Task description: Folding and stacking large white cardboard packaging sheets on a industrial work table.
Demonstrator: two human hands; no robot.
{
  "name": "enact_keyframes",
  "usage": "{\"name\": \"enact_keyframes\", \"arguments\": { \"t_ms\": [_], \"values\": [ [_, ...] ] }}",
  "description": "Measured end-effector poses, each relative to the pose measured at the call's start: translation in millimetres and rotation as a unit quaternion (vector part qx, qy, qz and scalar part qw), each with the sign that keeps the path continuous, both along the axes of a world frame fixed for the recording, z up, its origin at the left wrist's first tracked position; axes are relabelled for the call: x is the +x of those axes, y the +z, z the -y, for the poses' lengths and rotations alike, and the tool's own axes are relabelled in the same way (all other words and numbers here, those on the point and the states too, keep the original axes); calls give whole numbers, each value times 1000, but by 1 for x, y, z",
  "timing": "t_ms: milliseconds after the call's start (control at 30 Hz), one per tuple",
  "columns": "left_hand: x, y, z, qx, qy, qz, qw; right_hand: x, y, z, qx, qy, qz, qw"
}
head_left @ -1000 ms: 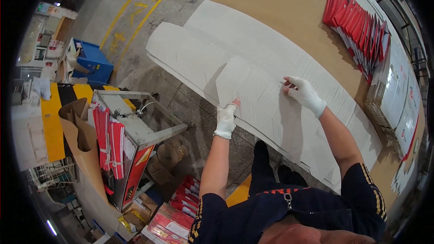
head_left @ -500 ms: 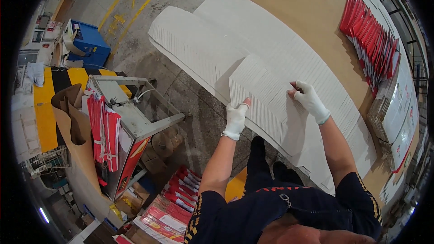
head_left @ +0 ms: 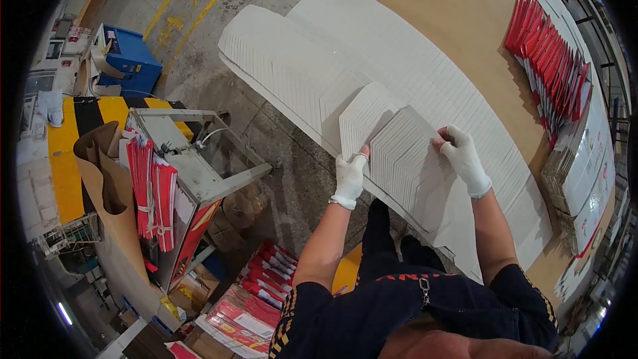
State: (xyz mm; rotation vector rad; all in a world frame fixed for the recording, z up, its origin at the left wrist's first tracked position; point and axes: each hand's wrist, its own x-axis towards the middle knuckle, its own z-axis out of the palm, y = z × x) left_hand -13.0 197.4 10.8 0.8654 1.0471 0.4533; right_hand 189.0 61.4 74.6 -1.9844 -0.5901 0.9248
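A long spread of white card sheets [head_left: 458,93], overlapped in a fan, covers the near part of the table. On top of it a smaller batch of card sheets [head_left: 409,153] stands raised and tilted between my hands. My left hand [head_left: 349,178], in a white glove with bare fingertips showing, is closed at the left edge of this batch, thumb on top. My right hand [head_left: 465,159], gloved the same way, pinches its right edge. The fingers under the sheets are hidden. Another raised fold of card [head_left: 362,114] lies just behind the batch.
Red and white folded packages [head_left: 548,60] stand in a row at the table's right, beside a stack of flat printed cartons [head_left: 578,173]. Left is a metal-framed stand [head_left: 232,183] with red packages [head_left: 149,186]. More red cartons [head_left: 249,312] sit low by my left side.
The batch between my hands has been lifted and tilted up from the spread, casting a shadow on the sheets behind. My right hand has moved slightly down and to the right.
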Motion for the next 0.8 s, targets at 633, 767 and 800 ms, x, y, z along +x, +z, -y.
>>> {"name": "enact_keyframes", "arguments": {
  "t_ms": [633, 767, 800],
  "values": [
    [-3, 6, -3, 13, 15, 2, 1000, -1, -31, -16, -5, -17, -8, 1000],
    [7, 12, 4, 31, -3, -43, 999, 8, -38, -3, -20, -19, 28, 999],
    [3, 7, 1, 59, -38, -52, 996, 9, -40, -3, -4, -10, 6, 1000]
  ]
}}
